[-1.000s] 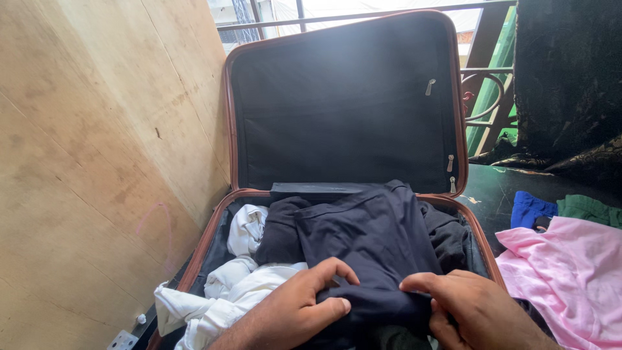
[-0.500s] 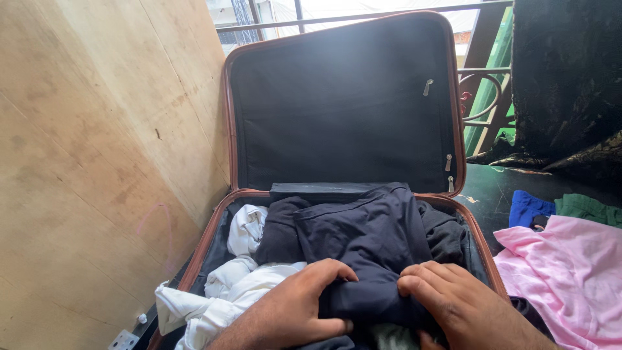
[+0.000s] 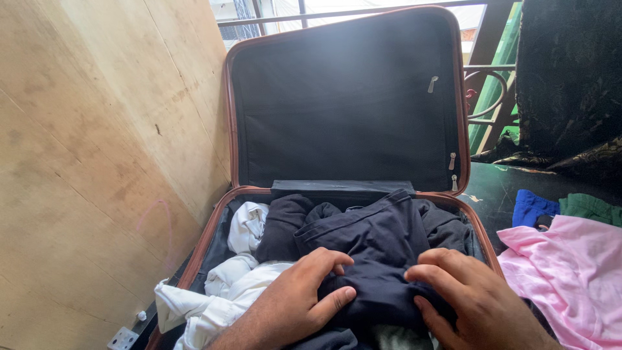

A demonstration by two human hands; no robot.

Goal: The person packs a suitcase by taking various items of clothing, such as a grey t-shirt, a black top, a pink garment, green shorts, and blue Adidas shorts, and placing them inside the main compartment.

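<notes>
An open suitcase (image 3: 220, 214) with a brown rim lies in front of me, its dark-lined lid (image 3: 343, 97) standing upright. Inside, a dark navy garment (image 3: 382, 240) lies on top of other clothes. My left hand (image 3: 298, 301) grips the garment's near left side, thumb and fingers pinching the cloth. My right hand (image 3: 470, 298) presses down on its near right side with fingers curled. White clothing (image 3: 227, 285) is bunched at the suitcase's left side and spills over its near corner.
A wooden board wall (image 3: 97, 162) runs close along the left. A pink garment (image 3: 570, 272) lies to the right of the suitcase, with blue cloth (image 3: 532, 207) and green cloth (image 3: 591, 207) behind it. A metal railing (image 3: 486, 91) and dark patterned fabric (image 3: 570, 84) stand at the back right.
Both hands have drawn the dark garment's near edge in and bunched it; the left fingers have curled tighter and the right hand has shifted slightly left over the cloth.
</notes>
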